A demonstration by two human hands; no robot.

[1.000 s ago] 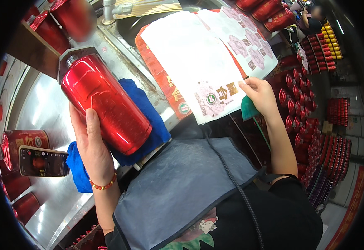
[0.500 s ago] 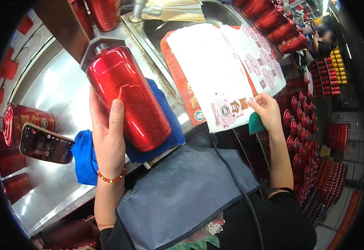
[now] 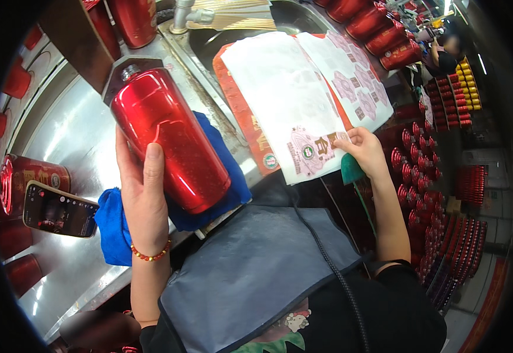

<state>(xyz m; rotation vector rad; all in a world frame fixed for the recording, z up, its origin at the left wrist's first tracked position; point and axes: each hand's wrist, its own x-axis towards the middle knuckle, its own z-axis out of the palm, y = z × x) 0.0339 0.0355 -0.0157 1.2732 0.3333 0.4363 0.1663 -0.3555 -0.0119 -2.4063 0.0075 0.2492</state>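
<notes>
A glossy red bottle (image 3: pixel 171 141) with a bare threaded neck leans on a blue cloth (image 3: pixel 224 167), its neck end in a dark angular holder (image 3: pixel 110 79). My left hand (image 3: pixel 144 197) is closed on its left side, thumb on the front and fingers behind. My right hand (image 3: pixel 367 154) pinches the lower right edge of a white decal sheet (image 3: pixel 280 88), beside its brown and pink printing. Just below those fingers is a green scraper-like piece (image 3: pixel 351 169); whether the hand holds it, I cannot tell. Under the sheet lies a red printed board (image 3: pixel 233 88).
A metal sink (image 3: pixel 206 44) with a tap (image 3: pixel 181 16) lies beyond the sheets. On the steel counter at left are a phone (image 3: pixel 56 210), a bunched blue cloth (image 3: pixel 112 226) and red bottles (image 3: pixel 36 176). Rows of red bottles (image 3: pixel 421 176) stand at right; a person (image 3: pixel 444 56) is farther back.
The whole view has shifted slightly, so things appear farther left. My left hand stays on the bottle, and my right hand keeps its pinch at the sheet's edge.
</notes>
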